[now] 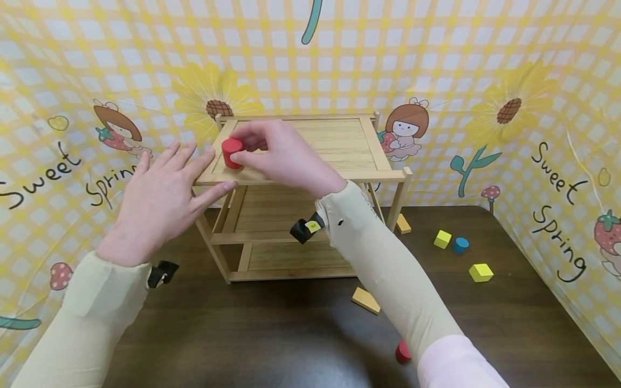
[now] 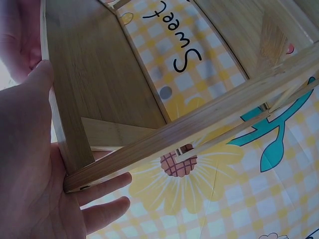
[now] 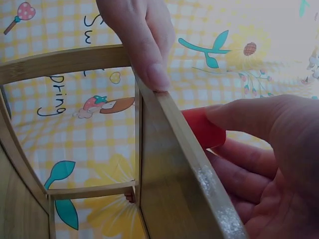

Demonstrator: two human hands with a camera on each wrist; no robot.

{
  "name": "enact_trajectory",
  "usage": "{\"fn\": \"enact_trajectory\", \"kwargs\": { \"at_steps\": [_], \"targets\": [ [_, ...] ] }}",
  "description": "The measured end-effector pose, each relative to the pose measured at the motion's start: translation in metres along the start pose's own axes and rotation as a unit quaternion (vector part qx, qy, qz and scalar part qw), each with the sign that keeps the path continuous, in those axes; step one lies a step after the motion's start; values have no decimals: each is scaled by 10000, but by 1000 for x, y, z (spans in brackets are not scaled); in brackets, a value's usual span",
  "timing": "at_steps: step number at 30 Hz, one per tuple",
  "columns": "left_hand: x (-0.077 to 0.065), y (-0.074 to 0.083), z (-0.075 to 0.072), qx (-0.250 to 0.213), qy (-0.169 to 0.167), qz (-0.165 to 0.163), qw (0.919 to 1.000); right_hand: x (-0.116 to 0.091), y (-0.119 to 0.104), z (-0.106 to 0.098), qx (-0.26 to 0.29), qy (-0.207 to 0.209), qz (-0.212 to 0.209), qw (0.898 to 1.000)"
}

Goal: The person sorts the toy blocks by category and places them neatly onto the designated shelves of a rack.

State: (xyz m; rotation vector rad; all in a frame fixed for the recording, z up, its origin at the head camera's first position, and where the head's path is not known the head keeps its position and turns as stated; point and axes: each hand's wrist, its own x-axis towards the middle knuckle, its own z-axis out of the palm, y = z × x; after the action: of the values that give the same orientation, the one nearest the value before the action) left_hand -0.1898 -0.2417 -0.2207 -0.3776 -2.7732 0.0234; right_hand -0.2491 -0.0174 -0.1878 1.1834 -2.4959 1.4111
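Note:
A red cylinder block (image 1: 233, 154) stands upright on the left end of the top board of a wooden three-tier shelf (image 1: 330, 175). My right hand (image 1: 286, 156) pinches it from the right between thumb and fingers; the right wrist view shows the thumb on the red block (image 3: 202, 127). My left hand (image 1: 165, 199) lies with its fingers spread at the shelf's left front corner. In the left wrist view, the left thumb (image 2: 42, 74) touches the board's edge, and two fingertips show beyond the corner.
On the dark table (image 1: 271, 323), right of the shelf, lie a yellow cube (image 1: 442, 239), a blue cylinder (image 1: 461, 246) and another yellow block (image 1: 481, 272). Two light wooden blocks (image 1: 366, 300) lie near the shelf. Another red cylinder (image 1: 402, 352) is partly behind the right forearm.

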Motion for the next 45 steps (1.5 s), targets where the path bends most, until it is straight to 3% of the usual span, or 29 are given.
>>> {"fn": "enact_trajectory", "kwargs": {
  "at_steps": [15, 22, 45],
  "targets": [
    [-1, 0, 1, -38, 50, -22, 10000, 3, 1, 0, -373, -200, 350, 9985],
    [-2, 1, 2, -44, 110, -26, 9999, 0, 0, -2, -657, -68, 450, 9968],
    [-2, 1, 2, -52, 66, -29, 10000, -61, -16, -38, -588, 904, -130, 9941]
  ]
}}
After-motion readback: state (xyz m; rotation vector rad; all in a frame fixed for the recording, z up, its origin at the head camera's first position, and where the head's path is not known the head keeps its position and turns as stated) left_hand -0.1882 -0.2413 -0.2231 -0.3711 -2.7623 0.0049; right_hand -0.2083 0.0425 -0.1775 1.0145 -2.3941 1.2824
